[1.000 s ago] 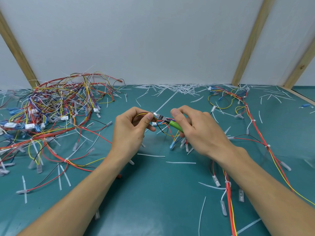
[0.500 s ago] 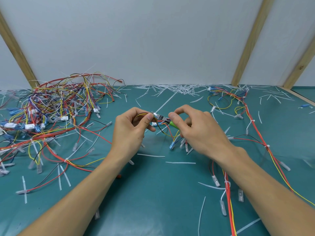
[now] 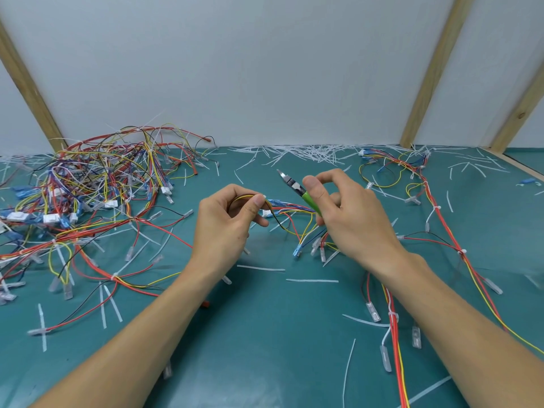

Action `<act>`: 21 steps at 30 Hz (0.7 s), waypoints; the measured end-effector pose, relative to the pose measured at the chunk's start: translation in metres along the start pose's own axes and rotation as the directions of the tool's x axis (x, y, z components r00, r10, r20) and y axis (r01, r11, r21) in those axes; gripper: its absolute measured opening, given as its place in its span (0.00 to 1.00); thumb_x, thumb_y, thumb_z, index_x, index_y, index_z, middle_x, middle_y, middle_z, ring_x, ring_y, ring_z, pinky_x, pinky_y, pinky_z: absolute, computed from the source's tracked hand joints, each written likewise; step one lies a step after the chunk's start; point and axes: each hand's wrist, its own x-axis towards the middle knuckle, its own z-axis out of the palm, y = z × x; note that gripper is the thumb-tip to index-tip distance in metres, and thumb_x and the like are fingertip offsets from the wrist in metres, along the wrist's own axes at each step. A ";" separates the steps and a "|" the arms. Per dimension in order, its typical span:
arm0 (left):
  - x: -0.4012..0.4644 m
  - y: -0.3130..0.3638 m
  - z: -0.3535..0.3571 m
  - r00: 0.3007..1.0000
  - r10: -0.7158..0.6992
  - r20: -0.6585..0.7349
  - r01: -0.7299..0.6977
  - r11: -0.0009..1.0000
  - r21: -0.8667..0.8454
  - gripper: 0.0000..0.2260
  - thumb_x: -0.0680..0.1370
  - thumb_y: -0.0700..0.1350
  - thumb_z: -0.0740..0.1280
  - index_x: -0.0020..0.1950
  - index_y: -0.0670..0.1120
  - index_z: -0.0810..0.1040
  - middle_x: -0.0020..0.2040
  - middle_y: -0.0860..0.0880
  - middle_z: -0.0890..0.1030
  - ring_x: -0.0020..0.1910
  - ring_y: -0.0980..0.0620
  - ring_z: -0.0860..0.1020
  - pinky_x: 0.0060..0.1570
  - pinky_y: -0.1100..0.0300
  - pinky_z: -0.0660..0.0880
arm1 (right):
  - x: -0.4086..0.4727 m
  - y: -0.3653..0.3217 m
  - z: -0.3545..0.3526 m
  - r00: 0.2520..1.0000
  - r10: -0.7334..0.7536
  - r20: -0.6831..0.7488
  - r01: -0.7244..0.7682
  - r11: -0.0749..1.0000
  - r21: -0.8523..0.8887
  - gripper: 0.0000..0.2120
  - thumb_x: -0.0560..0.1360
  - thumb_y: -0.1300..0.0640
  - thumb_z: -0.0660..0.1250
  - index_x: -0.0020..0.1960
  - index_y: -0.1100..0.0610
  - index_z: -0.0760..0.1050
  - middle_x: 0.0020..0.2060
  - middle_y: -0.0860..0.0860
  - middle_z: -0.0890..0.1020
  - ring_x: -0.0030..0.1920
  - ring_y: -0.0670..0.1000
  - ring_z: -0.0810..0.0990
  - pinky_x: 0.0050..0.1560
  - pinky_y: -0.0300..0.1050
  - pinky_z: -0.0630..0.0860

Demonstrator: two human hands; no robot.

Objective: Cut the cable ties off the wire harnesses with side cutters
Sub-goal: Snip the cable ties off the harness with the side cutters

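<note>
Near the frame's centre, a wire harness is pinched by the left hand; just right, green-handled side cutters are gripped by the right hand, blades raised clear.

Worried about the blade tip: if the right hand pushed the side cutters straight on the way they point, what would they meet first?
Probably nothing near: the side cutters in the right hand point up-left, away over bare mat, towards the cut cable ties by the wall. Depth is unclear.

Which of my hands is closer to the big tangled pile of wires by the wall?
Left. The left hand sits just right of the wire pile; the right hand, holding the side cutters, is farther right.
</note>
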 end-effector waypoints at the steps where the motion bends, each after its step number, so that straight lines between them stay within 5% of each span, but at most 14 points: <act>1: 0.000 0.000 0.000 1.000 0.000 0.002 0.000 1.000 0.000 0.06 0.80 0.41 0.69 0.43 0.45 0.79 0.40 0.51 0.86 0.35 0.52 0.84 0.26 0.61 0.70 | 0.000 0.000 -0.001 1.000 0.010 -0.011 -0.010 1.000 0.010 0.29 0.73 0.22 0.49 0.55 0.43 0.72 0.31 0.42 0.83 0.43 0.49 0.83 0.50 0.50 0.77; 7: 0.001 0.000 -0.002 1.000 0.011 -0.026 -0.011 1.000 0.009 0.05 0.81 0.43 0.68 0.45 0.45 0.78 0.42 0.51 0.86 0.36 0.51 0.85 0.26 0.63 0.71 | 0.006 0.001 -0.005 0.985 0.168 -0.049 -0.141 0.928 0.344 0.24 0.74 0.26 0.62 0.55 0.45 0.72 0.31 0.49 0.83 0.31 0.50 0.79 0.43 0.60 0.81; 11: 0.003 0.001 -0.005 0.996 0.040 -0.078 -0.040 0.999 0.002 0.02 0.81 0.43 0.68 0.48 0.46 0.78 0.42 0.49 0.85 0.36 0.50 0.84 0.28 0.64 0.72 | 0.014 0.004 -0.015 0.951 0.273 -0.142 -0.138 0.792 0.594 0.20 0.75 0.35 0.70 0.53 0.50 0.73 0.29 0.48 0.80 0.27 0.48 0.75 0.27 0.45 0.75; 14: 0.004 -0.001 -0.005 0.993 0.050 -0.108 -0.048 0.999 0.021 0.02 0.80 0.41 0.68 0.48 0.46 0.79 0.41 0.48 0.85 0.34 0.52 0.83 0.31 0.68 0.71 | 0.020 0.011 -0.024 0.931 0.324 -0.166 -0.129 0.720 0.682 0.19 0.74 0.42 0.75 0.54 0.54 0.75 0.28 0.47 0.79 0.27 0.49 0.74 0.24 0.42 0.74; 17: 0.005 -0.002 -0.006 0.989 0.051 -0.139 -0.047 0.998 0.034 0.02 0.80 0.41 0.69 0.47 0.47 0.80 0.40 0.49 0.84 0.35 0.52 0.82 0.33 0.68 0.72 | 0.027 0.025 -0.027 0.916 0.351 -0.196 -0.173 0.785 0.595 0.13 0.74 0.49 0.76 0.52 0.55 0.78 0.29 0.47 0.78 0.28 0.49 0.74 0.27 0.44 0.74; 21: 0.006 -0.003 -0.008 0.980 0.091 -0.178 -0.081 0.995 0.061 0.05 0.79 0.39 0.69 0.47 0.49 0.81 0.41 0.49 0.83 0.40 0.47 0.81 0.41 0.61 0.77 | 0.031 0.044 -0.026 0.930 0.316 -0.188 -0.294 0.946 0.137 0.05 0.73 0.50 0.74 0.41 0.49 0.80 0.31 0.44 0.80 0.36 0.53 0.78 0.40 0.49 0.76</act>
